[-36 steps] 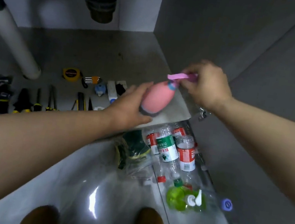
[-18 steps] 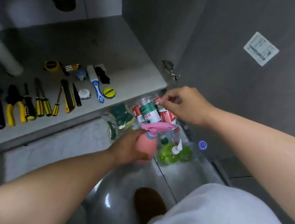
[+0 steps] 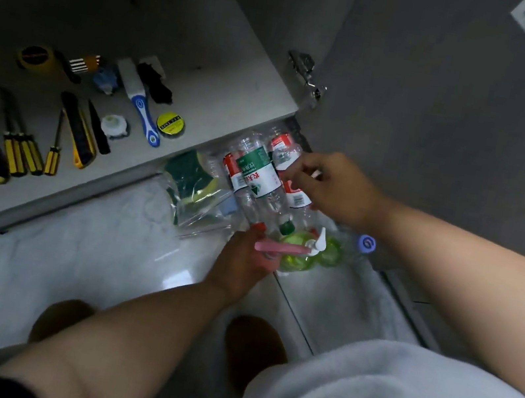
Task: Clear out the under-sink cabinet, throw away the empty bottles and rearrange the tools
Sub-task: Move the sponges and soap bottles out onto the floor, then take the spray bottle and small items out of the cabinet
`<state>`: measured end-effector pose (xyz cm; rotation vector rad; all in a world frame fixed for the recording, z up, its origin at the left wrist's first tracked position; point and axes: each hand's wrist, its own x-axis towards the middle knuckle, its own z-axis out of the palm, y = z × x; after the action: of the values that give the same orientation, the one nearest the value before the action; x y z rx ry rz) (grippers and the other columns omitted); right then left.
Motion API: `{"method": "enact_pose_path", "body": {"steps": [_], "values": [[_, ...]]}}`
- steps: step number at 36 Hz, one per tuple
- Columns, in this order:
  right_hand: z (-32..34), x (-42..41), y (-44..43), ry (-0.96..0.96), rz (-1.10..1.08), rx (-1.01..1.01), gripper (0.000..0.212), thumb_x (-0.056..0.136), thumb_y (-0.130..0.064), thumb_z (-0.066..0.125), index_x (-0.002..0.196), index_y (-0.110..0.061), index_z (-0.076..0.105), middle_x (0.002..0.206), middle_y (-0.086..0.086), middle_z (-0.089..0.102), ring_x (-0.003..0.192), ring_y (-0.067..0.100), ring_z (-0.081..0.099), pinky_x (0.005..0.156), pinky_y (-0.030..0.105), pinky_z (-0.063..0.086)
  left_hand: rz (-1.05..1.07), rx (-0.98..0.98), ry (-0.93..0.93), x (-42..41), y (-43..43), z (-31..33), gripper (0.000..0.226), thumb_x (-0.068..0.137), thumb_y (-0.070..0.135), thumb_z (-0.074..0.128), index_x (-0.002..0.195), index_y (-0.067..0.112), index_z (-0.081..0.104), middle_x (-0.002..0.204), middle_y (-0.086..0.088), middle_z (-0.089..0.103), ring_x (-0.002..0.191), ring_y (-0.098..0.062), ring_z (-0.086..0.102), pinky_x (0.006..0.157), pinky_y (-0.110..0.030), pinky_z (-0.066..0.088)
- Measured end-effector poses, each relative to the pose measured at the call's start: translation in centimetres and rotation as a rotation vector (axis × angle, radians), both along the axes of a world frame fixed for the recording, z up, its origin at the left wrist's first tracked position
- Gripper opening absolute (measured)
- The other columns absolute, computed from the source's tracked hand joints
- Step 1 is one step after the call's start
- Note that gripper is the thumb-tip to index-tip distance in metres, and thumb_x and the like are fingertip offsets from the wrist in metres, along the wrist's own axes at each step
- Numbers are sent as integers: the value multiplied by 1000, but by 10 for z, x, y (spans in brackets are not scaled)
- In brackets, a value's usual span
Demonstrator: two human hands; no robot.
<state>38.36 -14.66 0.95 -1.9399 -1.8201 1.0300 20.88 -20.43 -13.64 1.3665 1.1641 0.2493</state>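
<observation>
**Pink spray bottle [image 3: 280, 247] heading for the empties pile**

Left hand [image 3: 241, 264] is wrapped round the body of it, low over the floor [image 3: 88, 256], with the spray head pointing right. The head is touching or just above the green pump bottle [image 3: 308, 258]; can't tell which.

Likely step: putting it down with the discards. To do it well, lay it on its side in the gap beside the pump bottle, not on top. Let go only once it rests. It looks light and round, so it will probably roll on glossy tile.

Just beyond, water bottles [image 3: 255, 173] lie packed side by side, caps toward the person. Right hand [image 3: 335, 190] hovers over the red-label ones, fingers bent, tips down; can't tell if it pinches anything. It could steady the pile while the pink one lands.

Sponge bag [image 3: 198, 188] lies left of the bottles, touching them. It is probably not trash, so keep it out of the pile.

Further back, tools [image 3: 24, 152] sit in rows on the cabinet shelf [image 3: 224, 88], well apart from the pile. Leave them alone. Hinge [image 3: 304, 74] and open door [image 3: 443, 107] are to the right.
</observation>
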Motion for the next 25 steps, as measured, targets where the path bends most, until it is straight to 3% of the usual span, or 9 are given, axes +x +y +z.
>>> {"method": "enact_pose_path", "body": {"steps": [3, 5, 7, 9, 11, 12, 14, 17, 25], "values": [[-3, -1, 2, 12, -6, -1, 20, 97, -8, 57, 98, -12, 76, 84, -3, 71, 60, -8, 57, 59, 10, 46, -39, 37, 31, -7, 3, -1, 51, 91, 22, 72, 139, 20, 55, 134, -1, 63, 120, -13, 60, 105, -30, 48], [-2, -4, 2, 6, 1, -4, 20, 96, -11, 58, 93, -19, 76, 78, -11, 69, 58, -9, 58, 56, 8, 44, -111, 75, 38, -16, 7, 0, 58, 85, 12, 79, 139, 11, 55, 125, 1, 63, 105, -2, 58, 89, -7, 47], [1, -8, 3, -18, 22, -16, 20, 95, -12, 58, 91, -21, 75, 76, -14, 68, 57, -10, 59, 55, 6, 43, -208, 118, 93, -27, 15, 9, 59, 80, 4, 82, 133, 2, 57, 121, -4, 63, 103, -8, 58, 75, -1, 44], [7, -16, 4, -62, 42, -34, 17, 94, -16, 58, 92, -19, 75, 81, -6, 72, 64, -2, 65, 60, 17, 52, -279, 206, 188, -38, 26, 25, 49, 82, 11, 80, 128, 9, 61, 114, -2, 62, 100, -12, 56, 73, -4, 42], [15, -26, 7, -111, 83, -47, 17, 94, -20, 59, 93, -18, 75, 85, 0, 74, 63, 0, 63, 66, 26, 56, -345, 277, 271, -53, 40, 44, 38, 88, 22, 75, 123, 16, 63, 116, -2, 62, 105, -17, 59, 87, -23, 48], [20, -33, 8, -142, 114, -54, 17, 93, -21, 58, 94, -18, 75, 86, -2, 74, 61, -2, 62, 67, 25, 55, -386, 312, 316, -62, 48, 55, 36, 89, 26, 73, 122, 17, 63, 117, -3, 64, 107, -19, 61, 90, -28, 49], [30, -49, 12, -222, 193, -60, 17, 94, -23, 58, 96, -19, 74, 89, -4, 74, 67, -1, 63, 69, 23, 51, -461, 390, 398, -84, 63, 80, 31, 92, 29, 69, 120, 18, 63, 116, -3, 66, 106, -22, 63, 86, -28, 49], [44, -78, 21, -369, 323, -42, 21, 96, -28, 56, 94, -14, 71, 91, 3, 73, 83, 21, 66, 78, 33, 52, -535, 545, 559, -129, 86, 121, 26, 95, 32, 60, 119, 22, 62, 116, -2, 67, 103, -24, 62, 78, -30, 47], [69, -175, 38, -451, 522, -124, 17, 93, -22, 56, 106, -19, 67, 110, 3, 68, 97, 22, 60, 82, 27, 45, -413, 588, 761, -256, 121, 197, 25, 96, 31, 57, 120, 27, 62, 116, 0, 67, 106, -22, 63, 89, -33, 53]]}}
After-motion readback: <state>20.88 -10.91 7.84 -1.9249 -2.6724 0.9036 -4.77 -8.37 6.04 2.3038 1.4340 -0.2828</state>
